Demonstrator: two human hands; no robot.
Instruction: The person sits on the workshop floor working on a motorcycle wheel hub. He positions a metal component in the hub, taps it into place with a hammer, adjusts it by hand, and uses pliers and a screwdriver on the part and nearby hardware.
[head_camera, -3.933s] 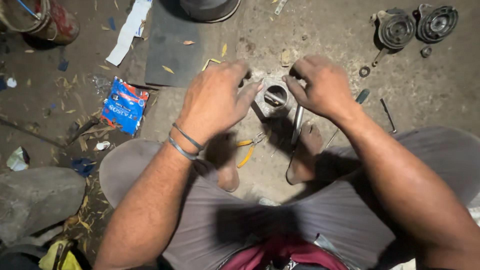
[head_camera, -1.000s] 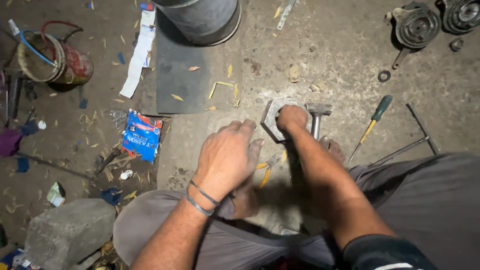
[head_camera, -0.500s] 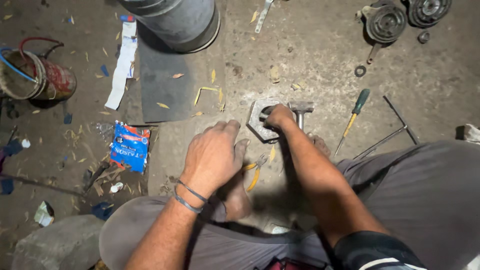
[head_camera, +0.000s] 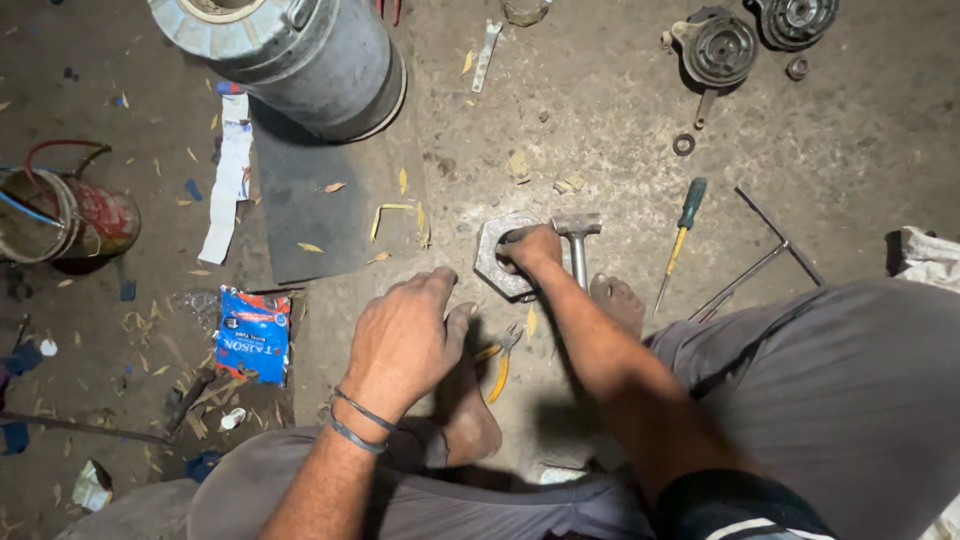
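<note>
My right hand (head_camera: 532, 247) is closed on a hexagonal grey metal part (head_camera: 497, 258) that lies on the concrete floor in front of me. A steel hammer (head_camera: 578, 240) lies just to the right of that hand, head pointing away from me. My left hand (head_camera: 405, 335) hovers palm down above my left foot (head_camera: 470, 400), fingers loosely spread, holding nothing. Yellow-handled pliers (head_camera: 500, 365) lie on the floor between my feet, partly hidden by my right forearm.
A large metal cylinder (head_camera: 290, 55) stands at the top left beside a dark mat (head_camera: 310, 210). A green-handled screwdriver (head_camera: 680, 235) and a T-shaped wrench (head_camera: 765, 260) lie to the right. Round machine parts (head_camera: 725, 45) sit top right. A blue packet (head_camera: 250, 335) and a red can (head_camera: 75, 220) are on the left.
Both hands were on the metal part at first. Since then my left hand has pulled back toward my foot, while my right hand stays on the part.
</note>
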